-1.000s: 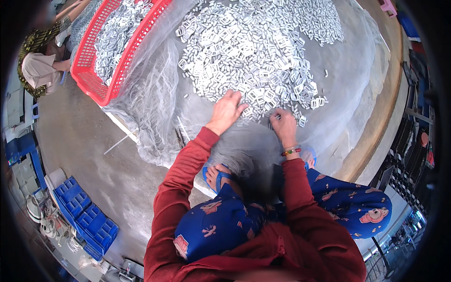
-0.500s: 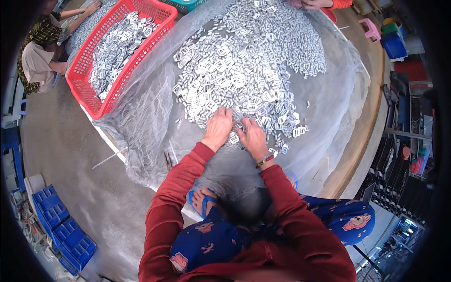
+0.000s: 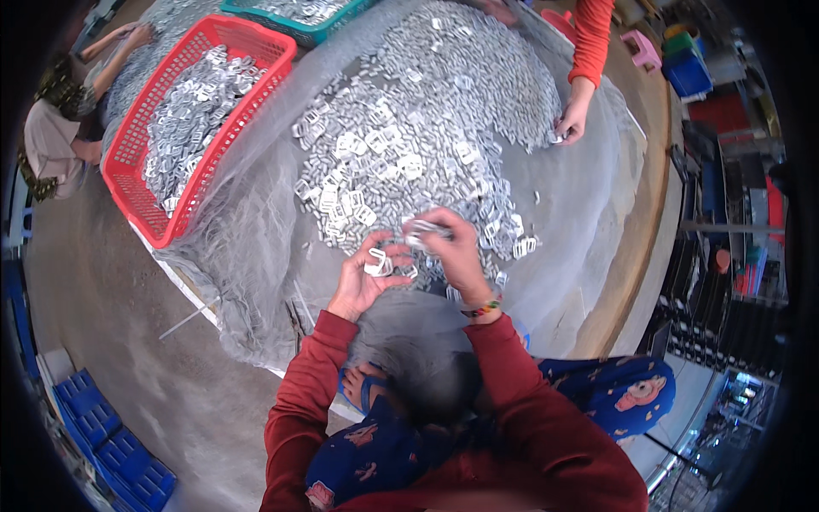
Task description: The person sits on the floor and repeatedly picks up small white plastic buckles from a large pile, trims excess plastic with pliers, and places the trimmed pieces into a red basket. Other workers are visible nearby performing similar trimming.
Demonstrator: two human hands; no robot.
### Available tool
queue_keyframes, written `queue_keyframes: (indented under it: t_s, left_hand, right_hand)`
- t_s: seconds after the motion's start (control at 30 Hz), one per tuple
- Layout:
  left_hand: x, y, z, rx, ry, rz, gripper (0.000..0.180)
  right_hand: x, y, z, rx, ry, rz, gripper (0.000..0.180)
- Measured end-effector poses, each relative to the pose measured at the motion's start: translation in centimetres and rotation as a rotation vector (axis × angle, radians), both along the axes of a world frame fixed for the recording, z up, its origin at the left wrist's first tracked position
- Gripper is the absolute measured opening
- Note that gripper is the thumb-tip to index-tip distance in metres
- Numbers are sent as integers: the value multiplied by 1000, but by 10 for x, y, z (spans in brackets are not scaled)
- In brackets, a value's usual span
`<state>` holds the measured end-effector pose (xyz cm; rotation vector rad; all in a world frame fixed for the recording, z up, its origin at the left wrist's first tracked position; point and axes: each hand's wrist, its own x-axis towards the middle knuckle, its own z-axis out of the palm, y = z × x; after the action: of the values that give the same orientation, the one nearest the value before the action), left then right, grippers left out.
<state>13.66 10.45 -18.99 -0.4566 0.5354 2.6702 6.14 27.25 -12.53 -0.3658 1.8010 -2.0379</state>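
Palm up, my left hand (image 3: 357, 286) holds white slide buckles (image 3: 378, 263) in its curled fingers at the near edge of a heap. Close beside it, my right hand (image 3: 459, 253) is closed on several silvery buckles (image 3: 421, 232), slightly blurred, so their exact number is hidden. Beyond both hands spreads the heap (image 3: 388, 171), a mix of slide buckles and small grey oblong pellets. It lies on a grey mesh net (image 3: 256, 282) over a low table.
A red basket (image 3: 113, 166) full of buckles stands at the left, with a teal basket (image 3: 345, 19) behind it. At the far right of the heap a co-worker's hand (image 3: 573, 119) pinches a small piece. Another person (image 3: 64, 128) sits far left. Blue trays (image 3: 107, 427) lie lower left.
Both my hands have risen from the heap's near edge and turned, with buckles now in them. The orange-sleeved co-worker's arm has reached in from the far right. The view has shifted slightly.
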Motion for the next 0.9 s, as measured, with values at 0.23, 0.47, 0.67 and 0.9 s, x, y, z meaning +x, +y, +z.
queue_keyframes:
  t_s: [0.23, 0.47, 0.67, 0.9]
  left_hand:
    - [2, 2, 8, 659, -208, 213, 43]
    - [-26, -105, 32, 527, -135, 296, 26]
    - [-135, -292, 143, -629, 297, 727, 63]
    - [-20, -243, 147, -1364, 170, 854, 33]
  right_hand:
    - [7, 5, -3, 691, 678, -242, 60]
    - [-133, 248, -100, 1187, 168, -799, 49]
    - [-178, 333, -152, 1438, 232, -385, 43]
    - [-179, 327, -150, 1127, 121, -543, 39]
